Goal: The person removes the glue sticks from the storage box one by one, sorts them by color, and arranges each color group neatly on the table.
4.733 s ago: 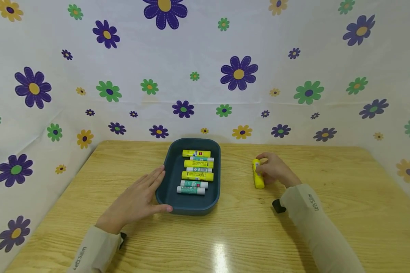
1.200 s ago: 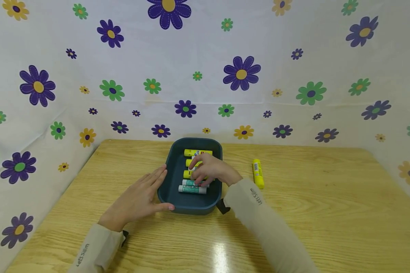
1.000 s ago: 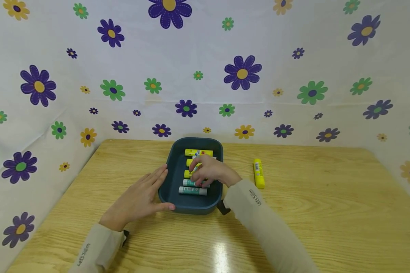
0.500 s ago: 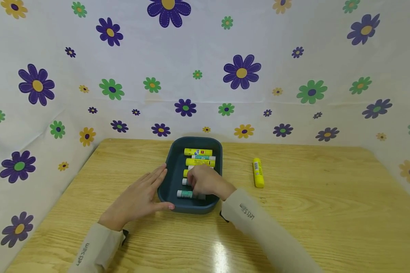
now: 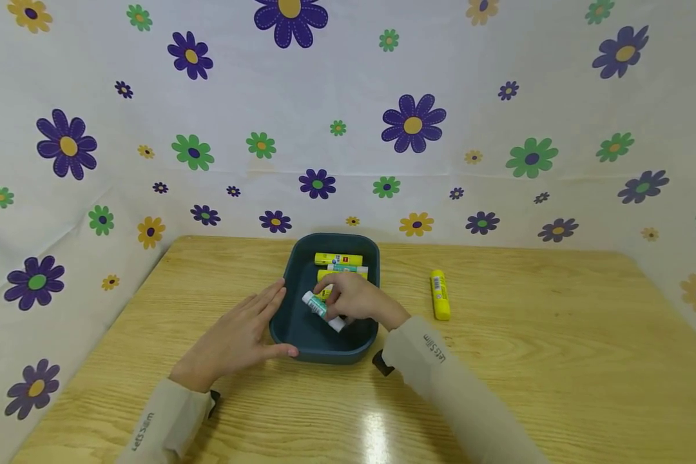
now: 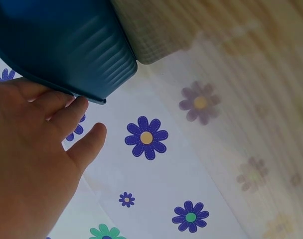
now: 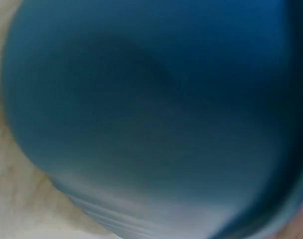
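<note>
Teal stick (image 5: 316,305): within the walls of the tray (image 5: 329,356), slanted, one white end to the left, the other toward the near right
Right hand (image 5: 356,298): over the tray, thumb and fingers pinching the teal stick
Beside the fingers: a pale bit, perhaps the end of another stick, though the hand covers too much for me to be sure
Left hand (image 5: 232,341): against the tray's left side, fingers straight and touching the rim, thumb spread to the near left corner, clamped on nothing
Tray: dark blue with rounded corners, flat on the table (image 5: 528,361), close to the cloth (image 5: 348,84)
Far end of the tray: a yellow stick (image 5: 338,259) lying crosswise, a second teal one just in front
Nearer in: two more yellow sticks (image 5: 326,293), partly hidden by the right hand
Loose stick (image 5: 439,294): yellow, lying on the table right of the tray and apart from it
Sleeves (image 5: 461,380): pale, with dark lettering near both cuffs
Table: light wood, a streak of glare near the front
Cloth: white, printed with purple, green and yellow flowers
</note>
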